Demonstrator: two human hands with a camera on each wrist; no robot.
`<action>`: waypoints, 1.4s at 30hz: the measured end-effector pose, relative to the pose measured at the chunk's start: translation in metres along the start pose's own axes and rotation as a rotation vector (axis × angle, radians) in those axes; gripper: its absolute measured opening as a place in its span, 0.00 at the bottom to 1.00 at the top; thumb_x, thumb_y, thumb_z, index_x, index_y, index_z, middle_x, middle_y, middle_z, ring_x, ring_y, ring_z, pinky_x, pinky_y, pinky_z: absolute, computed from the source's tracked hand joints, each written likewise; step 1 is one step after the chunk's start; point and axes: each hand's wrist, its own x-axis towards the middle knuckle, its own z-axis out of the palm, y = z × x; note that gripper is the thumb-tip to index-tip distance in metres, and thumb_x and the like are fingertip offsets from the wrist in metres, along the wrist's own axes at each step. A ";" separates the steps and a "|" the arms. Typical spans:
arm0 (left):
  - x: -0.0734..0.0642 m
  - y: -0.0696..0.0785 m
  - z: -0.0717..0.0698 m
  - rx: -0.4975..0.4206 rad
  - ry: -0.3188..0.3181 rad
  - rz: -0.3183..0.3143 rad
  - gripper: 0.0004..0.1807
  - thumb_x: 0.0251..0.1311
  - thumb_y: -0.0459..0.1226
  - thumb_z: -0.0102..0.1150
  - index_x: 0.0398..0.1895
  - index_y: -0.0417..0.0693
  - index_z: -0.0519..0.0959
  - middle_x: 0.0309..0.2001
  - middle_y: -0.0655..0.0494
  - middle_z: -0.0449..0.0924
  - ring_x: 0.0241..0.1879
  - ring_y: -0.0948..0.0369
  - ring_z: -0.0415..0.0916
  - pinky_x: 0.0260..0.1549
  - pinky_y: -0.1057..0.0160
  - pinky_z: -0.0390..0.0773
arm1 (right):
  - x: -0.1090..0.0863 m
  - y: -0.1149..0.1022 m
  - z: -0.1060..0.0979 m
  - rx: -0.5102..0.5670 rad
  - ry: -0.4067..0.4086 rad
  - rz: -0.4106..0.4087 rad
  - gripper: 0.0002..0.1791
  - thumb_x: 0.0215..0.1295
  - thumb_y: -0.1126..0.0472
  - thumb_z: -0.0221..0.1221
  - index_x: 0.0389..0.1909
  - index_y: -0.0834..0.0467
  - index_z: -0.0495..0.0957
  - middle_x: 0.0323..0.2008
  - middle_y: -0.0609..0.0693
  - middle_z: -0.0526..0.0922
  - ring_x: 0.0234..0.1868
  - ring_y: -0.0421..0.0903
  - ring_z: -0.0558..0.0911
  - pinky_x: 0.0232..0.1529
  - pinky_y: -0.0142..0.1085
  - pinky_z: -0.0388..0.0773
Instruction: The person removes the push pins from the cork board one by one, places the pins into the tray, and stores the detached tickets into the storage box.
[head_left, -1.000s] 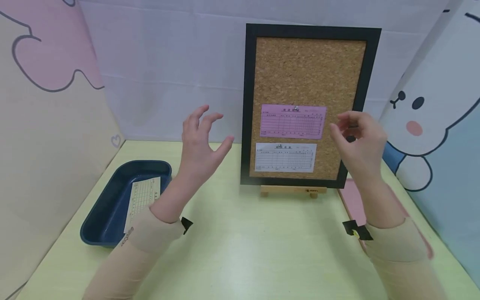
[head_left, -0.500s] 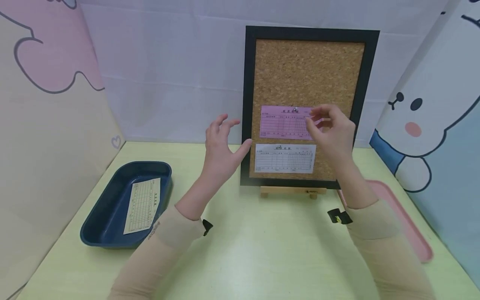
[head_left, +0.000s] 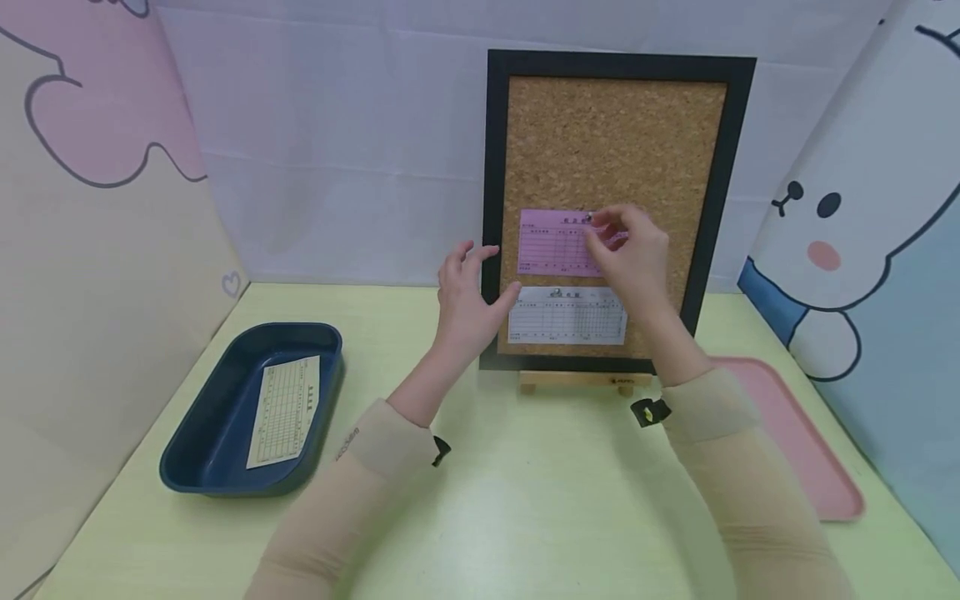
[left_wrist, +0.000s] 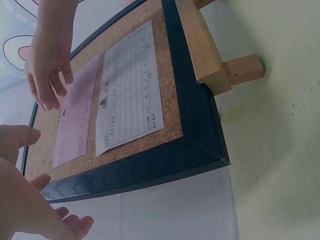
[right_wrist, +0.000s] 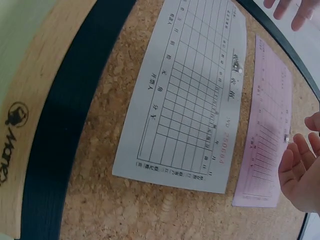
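Observation:
My left hand is at the left edge of the black-framed cork board, fingers spread and thumb in front of the frame; contact is unclear. A pink slip hangs on the cork, held at its top by a clear pushpin. My right hand is at that pin, its fingers bent and the thumb opposite. In the right wrist view a gap shows between thumb and fingertips. My right hand covers the slip's right part in the head view. Below hangs a white slip with its own pushpin.
A wooden stand supports the board. On the left, a dark blue tray contains a cream slip. At the right lies a pink tray, partly behind my right sleeve. A white cloth hangs behind the board.
My right hand has moved left across the pink slip to its pushpin. My left hand has moved right from beside the board to its left frame edge. Board and slips stay in place.

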 end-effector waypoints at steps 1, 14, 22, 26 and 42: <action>0.001 -0.001 0.002 0.000 -0.005 -0.013 0.30 0.59 0.46 0.60 0.63 0.53 0.65 0.71 0.50 0.48 0.70 0.52 0.44 0.63 0.43 0.53 | 0.001 0.001 0.002 -0.011 0.003 0.003 0.11 0.60 0.60 0.63 0.40 0.61 0.79 0.36 0.55 0.82 0.34 0.44 0.77 0.35 0.31 0.72; 0.008 0.002 0.023 -0.019 -0.019 -0.053 0.31 0.58 0.48 0.61 0.64 0.51 0.65 0.73 0.47 0.42 0.71 0.50 0.40 0.62 0.42 0.51 | 0.010 0.010 0.013 -0.114 0.021 0.046 0.14 0.60 0.54 0.62 0.41 0.59 0.79 0.36 0.54 0.80 0.34 0.44 0.77 0.36 0.33 0.73; 0.012 0.002 0.035 -0.068 0.010 -0.102 0.30 0.56 0.47 0.64 0.61 0.54 0.67 0.74 0.52 0.37 0.71 0.52 0.36 0.63 0.41 0.47 | 0.010 0.013 0.016 -0.163 0.047 0.074 0.14 0.61 0.51 0.62 0.40 0.58 0.79 0.35 0.53 0.79 0.34 0.44 0.76 0.35 0.32 0.70; 0.014 0.003 0.040 -0.113 0.018 -0.133 0.30 0.55 0.47 0.65 0.61 0.53 0.66 0.74 0.52 0.36 0.71 0.52 0.35 0.62 0.40 0.46 | 0.009 0.013 0.017 -0.171 0.063 0.082 0.15 0.61 0.51 0.62 0.39 0.58 0.80 0.34 0.53 0.79 0.33 0.45 0.77 0.34 0.33 0.70; 0.028 0.009 0.041 -0.104 0.099 -0.101 0.29 0.52 0.42 0.68 0.58 0.57 0.69 0.73 0.49 0.38 0.71 0.51 0.35 0.62 0.41 0.45 | 0.009 0.011 0.018 -0.163 0.078 0.108 0.14 0.61 0.51 0.61 0.38 0.58 0.80 0.33 0.53 0.79 0.33 0.46 0.76 0.35 0.34 0.69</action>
